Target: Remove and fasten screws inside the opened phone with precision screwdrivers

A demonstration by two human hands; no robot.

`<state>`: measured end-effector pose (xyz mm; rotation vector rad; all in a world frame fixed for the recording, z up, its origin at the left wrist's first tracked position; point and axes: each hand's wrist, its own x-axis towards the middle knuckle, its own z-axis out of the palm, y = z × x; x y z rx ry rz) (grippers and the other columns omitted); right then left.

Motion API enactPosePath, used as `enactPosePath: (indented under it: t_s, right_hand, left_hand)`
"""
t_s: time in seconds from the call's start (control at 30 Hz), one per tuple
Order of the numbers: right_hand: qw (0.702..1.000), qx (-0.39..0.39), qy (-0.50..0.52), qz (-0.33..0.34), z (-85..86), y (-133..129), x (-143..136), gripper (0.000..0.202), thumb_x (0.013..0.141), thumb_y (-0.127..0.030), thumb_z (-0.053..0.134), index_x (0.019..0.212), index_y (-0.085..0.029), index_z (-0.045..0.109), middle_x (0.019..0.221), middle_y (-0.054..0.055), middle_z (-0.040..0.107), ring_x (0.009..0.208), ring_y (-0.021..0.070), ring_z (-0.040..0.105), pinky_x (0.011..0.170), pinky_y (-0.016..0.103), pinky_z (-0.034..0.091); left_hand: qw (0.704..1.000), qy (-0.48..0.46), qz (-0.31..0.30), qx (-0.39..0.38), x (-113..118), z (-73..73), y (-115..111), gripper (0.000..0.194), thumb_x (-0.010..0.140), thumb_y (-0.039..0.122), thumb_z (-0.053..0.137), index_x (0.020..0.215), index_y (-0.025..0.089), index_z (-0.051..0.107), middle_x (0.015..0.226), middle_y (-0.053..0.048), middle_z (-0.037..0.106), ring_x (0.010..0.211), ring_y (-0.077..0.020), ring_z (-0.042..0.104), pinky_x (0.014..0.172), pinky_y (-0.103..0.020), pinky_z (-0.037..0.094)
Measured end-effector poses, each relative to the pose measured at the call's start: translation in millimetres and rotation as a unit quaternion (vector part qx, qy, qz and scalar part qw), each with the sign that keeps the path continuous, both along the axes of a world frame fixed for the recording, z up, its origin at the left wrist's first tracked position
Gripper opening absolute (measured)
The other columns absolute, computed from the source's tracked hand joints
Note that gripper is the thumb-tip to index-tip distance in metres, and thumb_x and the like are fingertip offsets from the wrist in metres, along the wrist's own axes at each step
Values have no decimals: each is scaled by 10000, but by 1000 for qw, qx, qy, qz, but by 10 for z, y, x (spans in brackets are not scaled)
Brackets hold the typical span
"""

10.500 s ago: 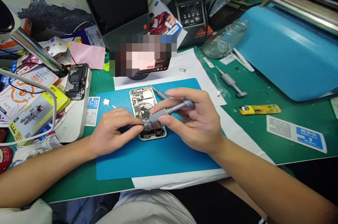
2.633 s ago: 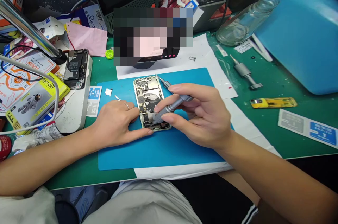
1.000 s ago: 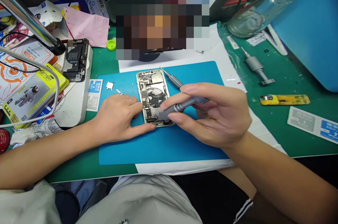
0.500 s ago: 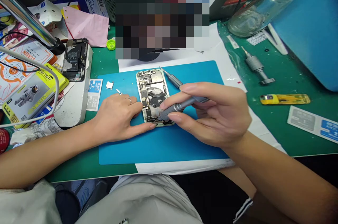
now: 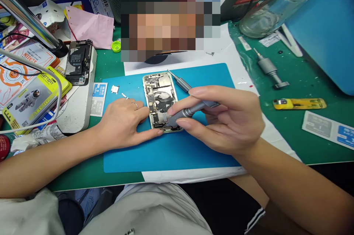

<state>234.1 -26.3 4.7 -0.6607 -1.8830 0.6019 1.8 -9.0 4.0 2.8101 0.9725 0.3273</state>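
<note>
An opened smartphone lies on a blue mat, its screen off and its inner boards and parts exposed. My left hand steadies it, with curled fingers against the left edge and the thumb at the bottom edge. In my right hand is a grey screwdriver, pinched between thumb and fingers. Its tip is at the phone's lower end, hidden by the handle and fingers. A second grey screwdriver is tucked in the same hand, pointing away past the phone's right side.
Small metal parts lie left of the phone. Another opened phone rests on a white box. To the right are a grey tool, a yellow cutter and a glass bottle. A pixelated patch covers the back middle.
The screwdriver handle at the phone's lower end has turned or shifted very slightly. Both hands and the phone stay in place. The pixelated patch shows lighter colours.
</note>
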Motion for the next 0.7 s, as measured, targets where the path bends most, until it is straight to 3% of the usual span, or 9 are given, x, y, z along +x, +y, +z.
enactPosePath:
  t_s: [0.2,0.43,0.7]
  right_hand:
    - [1000,0,13,-10,-32,-7,-4,592,893,-136,712,1411,-339,511,950,3,761,762,161,759,595,245,665]
    - [1000,-8,-15,5,-21,7,31,587,888,-111,710,1402,-322,520,1036,16,781,793,150,766,655,247,670]
    - [1000,-1,-25,12,-109,7,13,467,901,-149,711,1333,-242,559,1008,43,789,827,148,767,734,257,666]
  left_hand:
    - [1000,0,-1,-7,1,18,7,520,942,658,550,688,204,536,649,-19,573,620,-191,545,593,-352,336]
    - [1000,-6,-1,-1,13,30,-6,344,960,426,504,692,212,535,646,-17,560,599,-194,526,571,-363,316]
    - [1000,-11,0,13,9,5,6,367,985,430,516,694,207,544,635,-10,553,590,-189,514,564,-357,299]
